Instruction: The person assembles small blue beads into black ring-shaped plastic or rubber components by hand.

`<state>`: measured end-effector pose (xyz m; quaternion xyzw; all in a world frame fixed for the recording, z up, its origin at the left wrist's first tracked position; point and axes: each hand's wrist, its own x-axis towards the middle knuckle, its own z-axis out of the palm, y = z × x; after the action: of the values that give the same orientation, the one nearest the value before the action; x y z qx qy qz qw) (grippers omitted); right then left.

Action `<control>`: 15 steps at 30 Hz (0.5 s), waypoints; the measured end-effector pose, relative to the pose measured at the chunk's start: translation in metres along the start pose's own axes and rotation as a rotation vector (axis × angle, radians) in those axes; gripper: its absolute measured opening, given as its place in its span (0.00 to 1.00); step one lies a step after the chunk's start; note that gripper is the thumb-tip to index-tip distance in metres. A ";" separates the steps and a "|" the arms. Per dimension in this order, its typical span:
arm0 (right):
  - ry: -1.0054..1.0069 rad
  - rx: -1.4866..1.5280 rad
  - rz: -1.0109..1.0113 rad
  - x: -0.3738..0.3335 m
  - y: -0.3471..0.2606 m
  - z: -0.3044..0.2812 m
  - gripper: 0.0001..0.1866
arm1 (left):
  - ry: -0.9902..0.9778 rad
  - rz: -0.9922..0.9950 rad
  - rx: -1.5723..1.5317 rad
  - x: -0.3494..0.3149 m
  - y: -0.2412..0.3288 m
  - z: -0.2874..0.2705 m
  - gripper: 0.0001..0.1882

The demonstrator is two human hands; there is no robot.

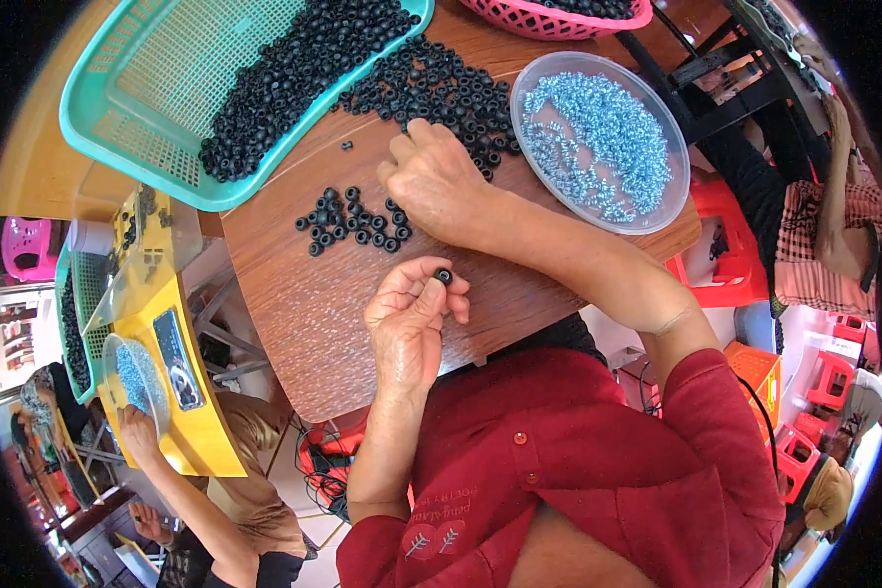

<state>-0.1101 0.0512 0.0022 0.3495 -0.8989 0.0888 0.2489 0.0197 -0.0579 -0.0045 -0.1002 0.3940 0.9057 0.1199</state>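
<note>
My left hand [407,314] pinches a small round black knob [443,277] between thumb and fingers, above the brown table [314,343]. A bright ring shows in the middle of that knob. Farther off, my right hand [439,181] reaches to the near edge of a loose pile of black knobs [441,88]. Its fingers are curled down and the tips are hidden, so what they hold cannot be made out. Left of this hand lies a small group of black knobs [338,220], with one small piece [347,145] apart from them.
A green mesh basket [137,98] with black knobs stands at the far left. At the right, a clear tub [534,167] holds small silvery-blue metal pieces [617,127]. A pink basket [559,22] is behind. Another person's hand [137,431] is at a yellow table [206,392].
</note>
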 end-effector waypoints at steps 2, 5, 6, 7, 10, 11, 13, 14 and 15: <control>-0.017 -0.016 -0.014 -0.001 -0.002 -0.005 0.04 | 0.001 0.000 -0.002 0.000 -0.001 -0.001 0.10; -0.018 -0.050 -0.044 -0.001 -0.003 -0.006 0.04 | 0.009 -0.001 0.004 0.000 -0.002 0.000 0.10; -0.002 -0.069 -0.060 -0.001 -0.004 -0.005 0.04 | 0.006 0.007 0.011 -0.001 -0.002 0.000 0.10; -0.001 -0.071 -0.057 -0.001 -0.003 -0.003 0.04 | 0.001 0.015 0.018 0.000 -0.002 0.000 0.10; -0.056 -0.078 -0.088 -0.001 -0.001 0.002 0.05 | 0.007 0.005 0.017 0.000 -0.001 0.002 0.10; -0.041 -0.061 -0.087 -0.001 -0.001 0.004 0.05 | 0.006 0.005 0.018 0.000 -0.001 0.002 0.10; -0.027 -0.045 -0.084 0.000 0.000 0.006 0.06 | -0.002 0.023 0.026 0.000 -0.002 0.002 0.10; -0.042 -0.029 -0.065 0.001 -0.001 0.007 0.05 | -0.002 0.022 0.026 0.000 -0.002 0.002 0.10; -0.056 -0.014 -0.046 0.002 -0.001 0.008 0.05 | 0.001 0.020 0.024 0.000 -0.002 0.002 0.10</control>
<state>-0.1138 0.0470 -0.0038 0.3709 -0.8978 0.0670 0.2278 0.0198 -0.0550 -0.0043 -0.0953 0.4057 0.9021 0.1116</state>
